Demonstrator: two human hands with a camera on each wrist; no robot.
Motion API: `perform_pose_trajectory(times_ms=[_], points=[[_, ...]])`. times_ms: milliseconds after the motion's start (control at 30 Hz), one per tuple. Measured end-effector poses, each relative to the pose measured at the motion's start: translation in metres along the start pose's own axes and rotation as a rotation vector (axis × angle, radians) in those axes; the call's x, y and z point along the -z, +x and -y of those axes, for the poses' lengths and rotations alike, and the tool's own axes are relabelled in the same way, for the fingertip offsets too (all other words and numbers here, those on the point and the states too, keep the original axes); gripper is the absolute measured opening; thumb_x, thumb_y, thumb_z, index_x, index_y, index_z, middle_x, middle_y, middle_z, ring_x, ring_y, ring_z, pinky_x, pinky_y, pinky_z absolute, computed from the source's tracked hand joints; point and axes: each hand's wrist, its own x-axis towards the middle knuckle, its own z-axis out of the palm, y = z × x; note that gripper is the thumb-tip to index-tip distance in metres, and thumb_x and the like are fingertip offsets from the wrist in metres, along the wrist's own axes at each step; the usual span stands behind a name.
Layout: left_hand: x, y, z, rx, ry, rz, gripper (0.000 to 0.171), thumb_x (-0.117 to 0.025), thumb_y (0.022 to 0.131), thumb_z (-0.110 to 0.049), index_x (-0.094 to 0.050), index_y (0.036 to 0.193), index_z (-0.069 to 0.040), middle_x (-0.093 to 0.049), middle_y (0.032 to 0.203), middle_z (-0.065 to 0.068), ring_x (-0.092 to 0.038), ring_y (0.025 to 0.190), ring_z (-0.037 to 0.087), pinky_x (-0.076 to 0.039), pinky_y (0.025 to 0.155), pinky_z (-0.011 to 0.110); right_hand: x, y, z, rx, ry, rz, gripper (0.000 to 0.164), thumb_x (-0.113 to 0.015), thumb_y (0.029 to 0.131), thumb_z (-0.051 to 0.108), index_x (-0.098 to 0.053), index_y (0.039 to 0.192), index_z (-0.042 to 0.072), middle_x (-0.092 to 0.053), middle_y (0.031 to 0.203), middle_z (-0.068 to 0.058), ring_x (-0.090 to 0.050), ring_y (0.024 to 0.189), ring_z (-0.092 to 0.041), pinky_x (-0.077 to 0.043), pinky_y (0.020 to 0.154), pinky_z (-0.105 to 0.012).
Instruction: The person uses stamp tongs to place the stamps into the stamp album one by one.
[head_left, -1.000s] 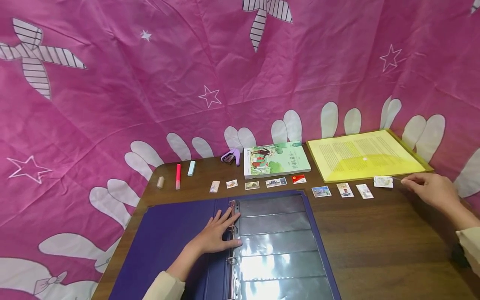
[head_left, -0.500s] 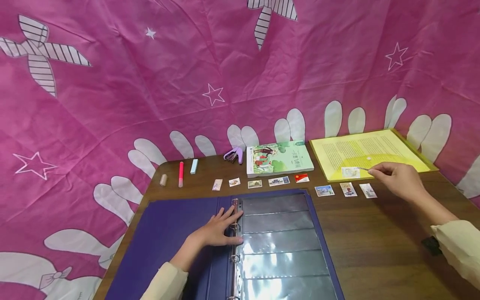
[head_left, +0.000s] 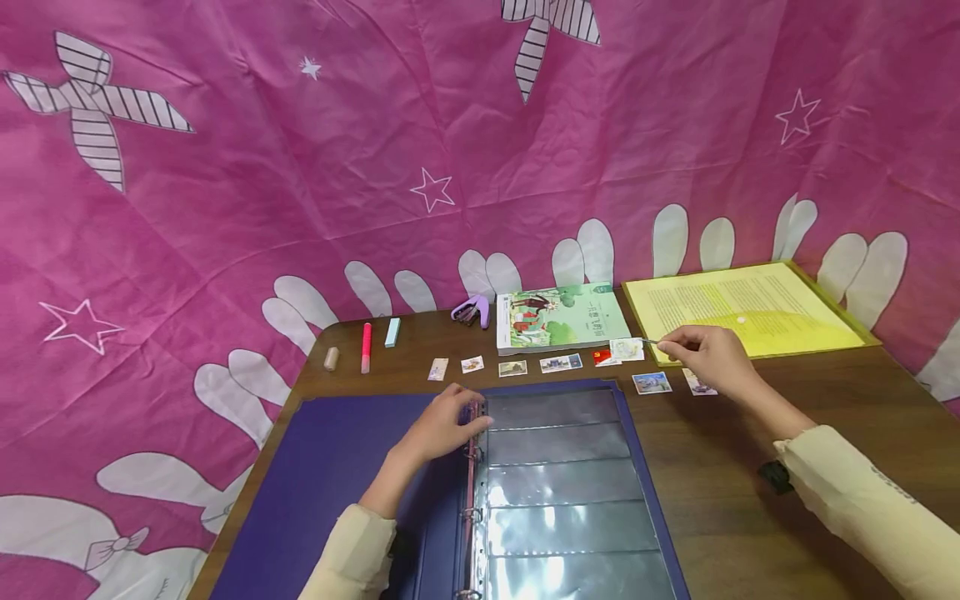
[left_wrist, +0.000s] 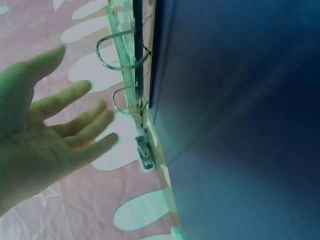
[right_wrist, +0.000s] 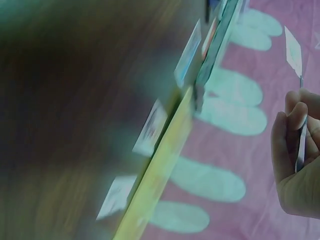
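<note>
My right hand [head_left: 712, 365] pinches slim metal tweezers [right_wrist: 301, 147], whose tips hold a pale stamp [head_left: 628, 349] raised in the air. From the head view, that stamp overlaps the corner of a red stamp [head_left: 603, 357] beside the green book. My left hand [head_left: 442, 423], fingers loosely spread, is over the ring spine of an open dark blue binder [head_left: 352, 467]; its fingers [left_wrist: 67, 100] hold nothing. Metal rings [left_wrist: 122, 50] show close to them. A clear page of pocket strips [head_left: 558, 483] lies on the binder's right side.
Behind the binder lies a row of stamps, among them a building stamp [head_left: 561, 363] and a blue stamp [head_left: 652, 383]. Further back are a purple stapler [head_left: 471, 312], a green book [head_left: 562, 318] and a yellow folder [head_left: 750, 308]. A red marker [head_left: 366, 346] lies left.
My right hand has lifted the pale stamp with the tweezers and carried it left, from the table's right side to near the book. My left hand has risen slightly, its fingers drawn in.
</note>
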Motion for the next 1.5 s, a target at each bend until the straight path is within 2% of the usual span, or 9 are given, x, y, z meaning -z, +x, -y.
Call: perform_pose_trajectory(times_ms=[67,133,333,533,833,933,1100,1267,1500], points=[[-0.003,0.009,0.000,-0.026,-0.032,-0.049,0.045,-0.065,0.086,-0.030,-0.059,0.120,-0.002,-0.056,0.119,0.015,-0.054,0.110,0.033,-0.044,0.093,0.049,-0.005,0.003,0.007,0.004,0.014,0.005,0.024,-0.063,0.087,0.031,-0.072,0.087,0.009,-0.059,0.063,-0.002,-0.042,0.054,-0.005,-0.034,0.049,-0.023],[-0.008,0.017,0.000,-0.051,-0.041,-0.064,0.047,-0.067,0.084,-0.029,-0.058,0.121,-0.002,-0.056,0.121,0.015,-0.052,0.114,0.034,-0.043,0.095,0.049,-0.010,0.006,0.013,0.006,0.029,0.011,0.023,-0.063,0.087,0.031,-0.072,0.087,0.009,-0.061,0.065,-0.003,-0.042,0.055,-0.005,-0.035,0.049,-0.023],[-0.023,0.032,0.007,-0.039,-0.023,-0.018,0.053,-0.074,0.078,-0.025,-0.057,0.121,0.001,-0.057,0.120,0.015,-0.050,0.114,0.032,-0.041,0.097,0.046,-0.029,0.014,0.029,0.024,0.100,0.046,0.021,-0.065,0.087,0.029,-0.072,0.087,0.009,-0.066,0.071,-0.008,-0.045,0.057,-0.007,-0.038,0.052,-0.022],[-0.030,0.039,0.010,-0.078,0.041,-0.018,0.051,-0.078,0.073,-0.028,-0.062,0.112,0.002,-0.060,0.107,0.012,-0.051,0.104,0.028,-0.042,0.092,0.044,-0.043,0.020,0.040,0.021,0.151,0.064,0.018,-0.067,0.085,0.025,-0.072,0.086,0.008,-0.067,0.072,-0.008,-0.047,0.060,-0.009,-0.040,0.054,-0.021],[-0.034,0.044,0.010,-0.053,0.112,-0.008,0.048,-0.077,0.074,-0.035,-0.063,0.104,0.000,-0.056,0.105,0.012,-0.049,0.102,0.030,-0.043,0.091,0.044,-0.061,0.026,0.050,0.031,0.170,0.100,0.016,-0.066,0.086,0.022,-0.072,0.083,0.008,-0.069,0.072,-0.009,-0.052,0.059,-0.009,-0.040,0.053,-0.023],[-0.034,0.045,0.008,-0.051,0.136,-0.011,0.046,-0.076,0.074,-0.034,-0.061,0.099,0.000,-0.055,0.101,0.012,-0.048,0.098,0.029,-0.041,0.088,0.044,-0.066,0.025,0.053,0.021,0.185,0.115,0.017,-0.065,0.086,0.022,-0.072,0.085,0.006,-0.069,0.074,-0.012,-0.055,0.060,-0.016,-0.040,0.053,-0.024],[-0.034,0.044,0.011,-0.025,0.130,0.002,0.044,-0.076,0.073,-0.035,-0.059,0.097,-0.002,-0.054,0.101,0.011,-0.046,0.097,0.027,-0.039,0.087,0.043,-0.075,0.024,0.055,0.038,0.160,0.104,0.014,-0.066,0.085,0.022,-0.073,0.085,0.009,-0.071,0.078,-0.009,-0.055,0.062,-0.012,-0.042,0.057,-0.024],[-0.034,0.044,0.015,-0.037,0.089,-0.010,0.029,-0.071,0.079,-0.024,-0.058,0.095,-0.003,-0.053,0.096,0.010,-0.045,0.096,0.026,-0.038,0.084,0.040,-0.085,0.025,0.061,0.047,0.134,0.098,0.012,-0.068,0.084,0.022,-0.073,0.082,0.012,-0.071,0.076,-0.005,-0.053,0.060,-0.008,-0.042,0.060,-0.025],[-0.036,0.049,0.016,-0.054,0.016,-0.087,0.003,-0.061,0.082,-0.002,-0.062,0.085,-0.002,-0.053,0.086,0.010,-0.045,0.085,0.020,-0.038,0.076,0.030,-0.102,0.032,0.070,0.024,0.114,0.112,0.014,-0.068,0.083,0.023,-0.074,0.081,0.011,-0.070,0.072,-0.003,-0.050,0.061,-0.009,-0.038,0.061,-0.026]])
